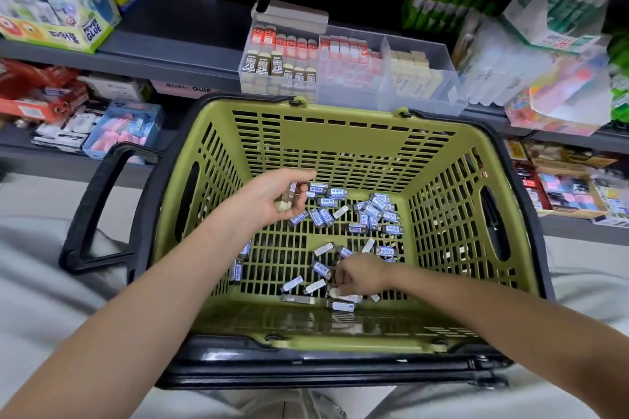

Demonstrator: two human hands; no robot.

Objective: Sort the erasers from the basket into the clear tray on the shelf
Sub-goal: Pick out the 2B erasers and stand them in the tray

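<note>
Shelving fills the far side: a grey shelf [190, 44] stacked with blurred stationery boxes. Right below me sits the green basket [340, 143], with slotted walls and a black rim, and one black handle [92, 207] flopped out to the left. The clear tray [449, 85] stands on the shelf just behind the basket's far edge, split into compartments. Brown-sleeved and orange-sleeved pieces are packed upright on the left, orange-and-white ones in the middle, cream ones on the right.

My left grip [272, 197] hovers over the far left of the basket floor, palm turned up. Its fingers are curled round a small bunch of erasers, and a cream end pokes out below. My right grip [360, 274] is down at the near side of the floor, fingers bent, tips pinching one white-ended piece among a few others.

Loose erasers [374, 211] in blue-and-white sleeves lie scattered over the basket floor. The thickest cluster is at the far side, with a thinner scatter round my right grip.
</note>
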